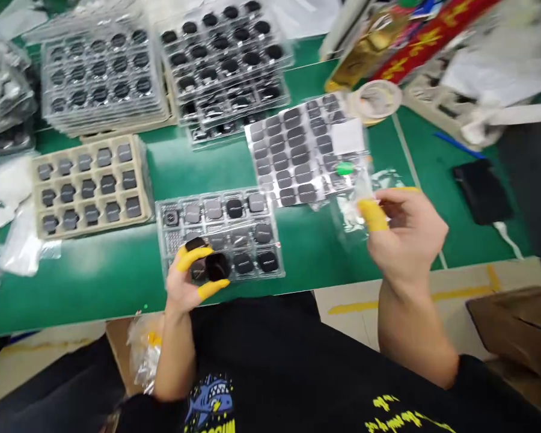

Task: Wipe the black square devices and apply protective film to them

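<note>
My left hand, with yellow finger cots, grips a glossy black rounded-square piece by its edges above a clear plastic tray. Several similar dark pieces sit in that tray's pockets. Off to the right, my right hand is raised with its thumb and finger pinched together on a thin translucent film, blurred by motion. Behind the film a small green tab shows. Sheets of dark rounded-square stickers lie on the green table between and beyond my hands.
A beige tray of dark pieces stands at left. Behind it are stacked clear trays and more clear trays. Tape rolls, a black phone-like device with a white cable and a blue stick lie at right.
</note>
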`<state>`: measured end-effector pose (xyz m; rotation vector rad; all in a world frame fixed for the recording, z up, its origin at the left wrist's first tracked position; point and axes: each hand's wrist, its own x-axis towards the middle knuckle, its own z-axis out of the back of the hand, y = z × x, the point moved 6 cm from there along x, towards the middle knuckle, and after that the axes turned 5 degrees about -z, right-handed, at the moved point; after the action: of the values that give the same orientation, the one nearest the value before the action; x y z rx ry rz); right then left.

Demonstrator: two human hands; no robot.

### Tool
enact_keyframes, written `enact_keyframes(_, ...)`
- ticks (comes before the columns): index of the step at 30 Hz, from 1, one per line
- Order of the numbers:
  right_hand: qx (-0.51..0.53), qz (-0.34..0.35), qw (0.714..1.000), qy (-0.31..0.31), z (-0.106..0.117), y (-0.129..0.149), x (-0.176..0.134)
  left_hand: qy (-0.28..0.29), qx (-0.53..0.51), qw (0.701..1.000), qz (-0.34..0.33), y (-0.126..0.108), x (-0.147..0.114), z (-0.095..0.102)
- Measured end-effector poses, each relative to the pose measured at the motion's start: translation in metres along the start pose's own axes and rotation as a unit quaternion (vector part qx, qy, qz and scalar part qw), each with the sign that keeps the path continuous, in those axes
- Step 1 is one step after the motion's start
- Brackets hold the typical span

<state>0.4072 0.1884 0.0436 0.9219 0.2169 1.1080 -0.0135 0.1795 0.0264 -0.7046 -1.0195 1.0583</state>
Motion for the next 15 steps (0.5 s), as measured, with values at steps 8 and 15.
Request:
enact_keyframes(8, 0.206, 0.380, 0.820, 0.375, -0.091, 0.187, -0.094, 0.028, -0.045, 0.996, -0.076, -0.016, -0.002, -0.004)
enact_keyframes(15, 0.113, 0.420, 0.843, 0.317, -0.108, 0.193, -0.106, 0.026, -0.044, 0.997, -0.053, -0.006, -0.024, 0.000)
